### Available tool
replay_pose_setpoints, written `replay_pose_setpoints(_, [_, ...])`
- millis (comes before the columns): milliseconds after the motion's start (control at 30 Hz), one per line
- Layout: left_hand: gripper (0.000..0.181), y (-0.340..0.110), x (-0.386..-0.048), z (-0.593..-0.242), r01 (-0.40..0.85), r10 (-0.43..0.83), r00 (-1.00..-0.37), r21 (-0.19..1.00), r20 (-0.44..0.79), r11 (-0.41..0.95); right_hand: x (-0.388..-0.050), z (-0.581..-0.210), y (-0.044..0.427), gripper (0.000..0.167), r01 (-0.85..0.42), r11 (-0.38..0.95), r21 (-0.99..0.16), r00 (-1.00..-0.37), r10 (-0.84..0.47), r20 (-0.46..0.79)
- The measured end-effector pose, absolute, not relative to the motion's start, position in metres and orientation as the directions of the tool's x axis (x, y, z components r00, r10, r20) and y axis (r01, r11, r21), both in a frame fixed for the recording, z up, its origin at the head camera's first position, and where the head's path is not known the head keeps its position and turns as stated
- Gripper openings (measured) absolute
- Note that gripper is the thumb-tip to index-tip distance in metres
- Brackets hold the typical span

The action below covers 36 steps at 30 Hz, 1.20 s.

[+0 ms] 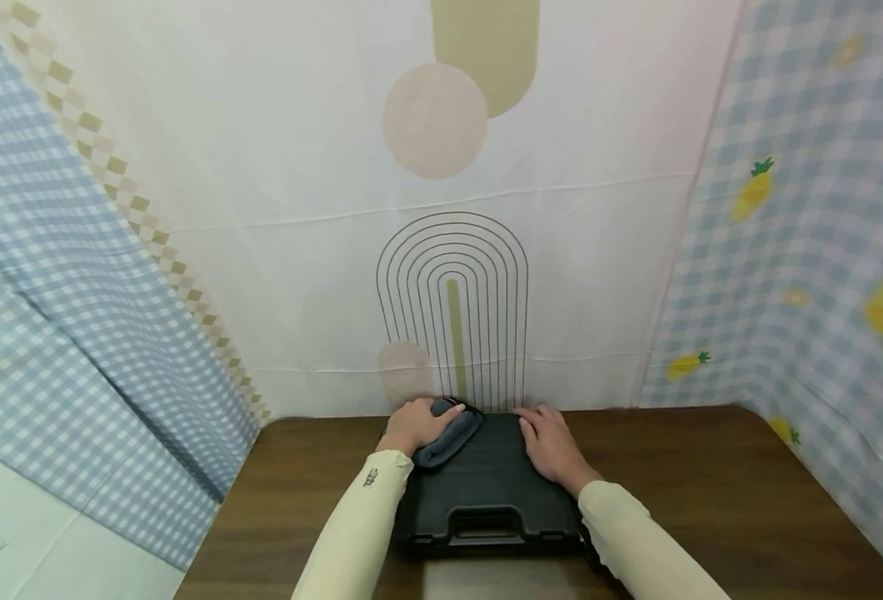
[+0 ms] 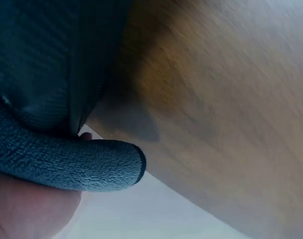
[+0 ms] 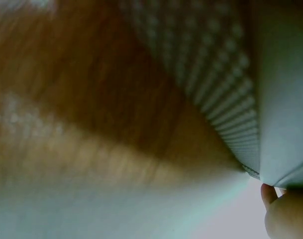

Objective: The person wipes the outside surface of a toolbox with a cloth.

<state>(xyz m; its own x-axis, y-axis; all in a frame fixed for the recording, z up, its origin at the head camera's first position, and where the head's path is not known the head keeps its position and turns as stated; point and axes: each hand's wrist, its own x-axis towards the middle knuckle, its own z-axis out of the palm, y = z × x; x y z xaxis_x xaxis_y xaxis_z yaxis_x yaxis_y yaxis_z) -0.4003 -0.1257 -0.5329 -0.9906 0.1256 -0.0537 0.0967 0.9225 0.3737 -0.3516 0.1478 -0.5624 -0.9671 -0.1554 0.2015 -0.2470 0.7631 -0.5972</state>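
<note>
A black hard plastic case (image 1: 486,487) with a carry handle at its near edge lies flat on the table. My left hand (image 1: 416,423) grips a folded grey-blue cloth (image 1: 451,440) on the case's far left part, the thumb lying over it. Close up in the left wrist view, the fluffy cloth (image 2: 76,162) has a dark hem and sticks out past the case (image 2: 37,55). At the far right corner rests my right hand (image 1: 552,446), fingers extended onto the case's edge. The right wrist view shows only part of that hand (image 3: 290,214) at the corner.
Brown wood-grain tabletop (image 1: 681,475) extends on both sides of the case. Behind it hangs a patterned white cloth backdrop (image 1: 591,275). Blue checked curtains stand at the left (image 1: 112,275) and right (image 1: 801,250). A pale patch (image 1: 497,579) lies at the table's near side.
</note>
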Motion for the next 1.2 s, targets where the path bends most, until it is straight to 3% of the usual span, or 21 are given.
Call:
replay_pose_setpoints(333, [0.09, -0.128, -0.404, -0.539, 0.048, 0.069, -0.997, 0.486, -0.025, 0.872, -0.351, -0.56, 0.148, 0.041, -0.245, 0.765, -0.595, -0.968, -0.158, 0.196])
replay_pose_setpoints(600, [0.091, -0.141, -0.433, -0.585, 0.092, 0.081, -0.996, 0.507, 0.043, 0.857, -0.351, -0.559, 0.149, 0.041, -0.237, 0.761, -0.605, -0.969, -0.144, 0.198])
replay_pose_setpoints(733, [0.082, -0.143, -0.408, -0.563, 0.108, 0.086, -0.994, 0.556, 0.066, 0.824, -0.35, -0.56, 0.148, 0.041, -0.235, 0.768, -0.596, -0.97, -0.145, 0.195])
replay_pose_setpoints(967, [0.055, -0.146, -0.358, -0.532, 0.07, 0.051, -0.998, 0.758, 0.049, 0.649, -0.35, -0.563, 0.145, 0.04, -0.232, 0.768, -0.597, -0.97, -0.132, 0.207])
replay_pose_setpoints(1200, [0.058, -0.157, -0.333, -0.542, -0.014, -0.028, -1.0, 0.855, 0.001, 0.519, -0.35, -0.562, 0.145, 0.039, -0.232, 0.766, -0.6, -0.97, -0.133, 0.206])
